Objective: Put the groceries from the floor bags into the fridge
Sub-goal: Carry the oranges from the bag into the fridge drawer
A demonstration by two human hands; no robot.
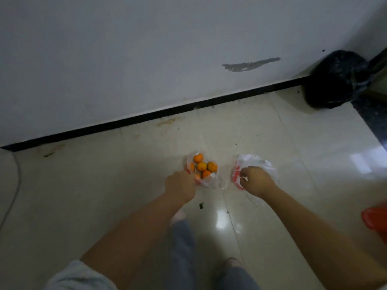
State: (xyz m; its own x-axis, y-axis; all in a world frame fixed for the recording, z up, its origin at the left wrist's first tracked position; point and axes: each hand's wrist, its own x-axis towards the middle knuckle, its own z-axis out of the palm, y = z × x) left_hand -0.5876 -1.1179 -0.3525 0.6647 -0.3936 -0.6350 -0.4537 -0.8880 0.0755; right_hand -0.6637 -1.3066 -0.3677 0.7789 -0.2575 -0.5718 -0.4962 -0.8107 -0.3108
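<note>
A: Head view. Both arms are reaching down to two plastic bags sitting side by side, apart, on the tiled floor [293, 143] near the wall [146, 59].

B: Left side?

A: Left hand [180, 186] is closing on the near edge of the orange bag [202, 181]. Fingers are hidden behind the hand, so I'm reading it as gripping the plastic, not confirmed. Several oranges [202, 166] are showing through, bunched at the far end.

B: Right?

A: Right hand [257, 181] is curling over the second bag [266, 166], fingers pinching bunched plastic at the red print. Contents aren't showing, can't tell what's in it.

B: Step?

A: Pickup, looks like. Both bags are lying on the floor, nothing lifted. Fridge isn't in view.

B: Next move?

A: Probably gathering the handles, lifting straight up so the oranges aren't rolling out of the open mouth, then turning to find the fridge.

B: Anything else around?

A: Black bin bag [335, 80] in the far right corner, something red [376, 220] at the right edge. Neither's in the way.
</note>
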